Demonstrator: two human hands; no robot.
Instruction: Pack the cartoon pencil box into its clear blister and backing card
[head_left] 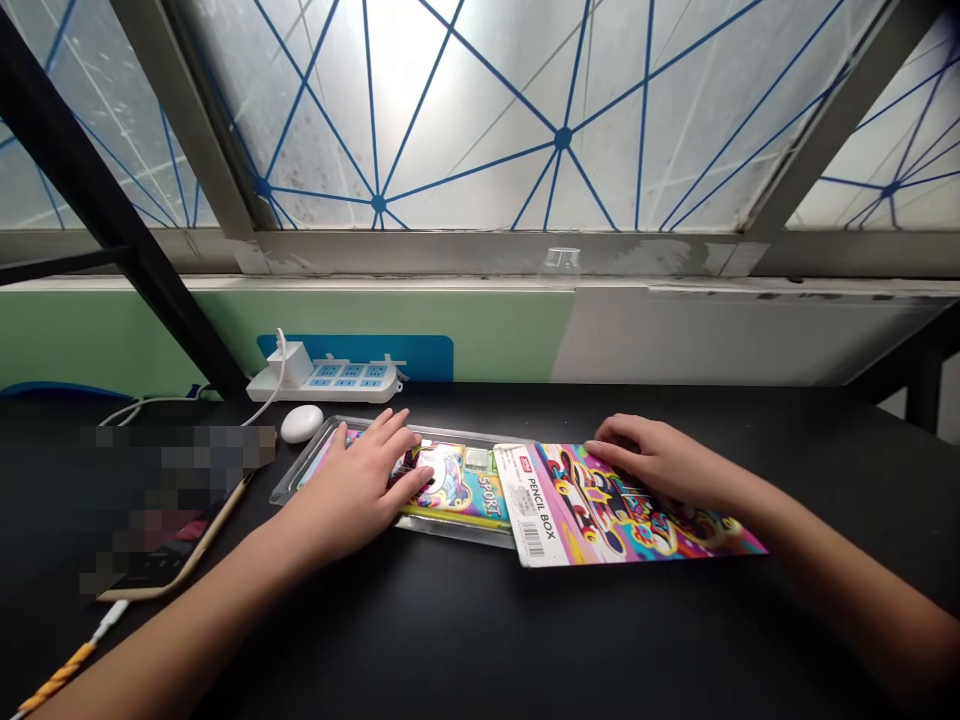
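A colourful pencil box [450, 480] marked "SPORT" lies in a clear plastic tray [457, 532] on the black table. My left hand [367, 470] rests across its left part, fingers spread and palm down, so that end is partly hidden. A bright printed card [577, 510] reading "PENCIL BOX", with a barcode on its white strip, overlaps the right end of the tray. At the card's far edge, my right hand [652, 455] is closed on it, thumb on top and fingers curled round behind. The fingertips of that hand are hidden.
Left of the tray are a white rounded case [301, 424] and a partly blurred phone [202, 540] with its cable. A white power strip [337, 382] with a charger stands against the wall. A clear cup [562, 262] sits on the window ledge.
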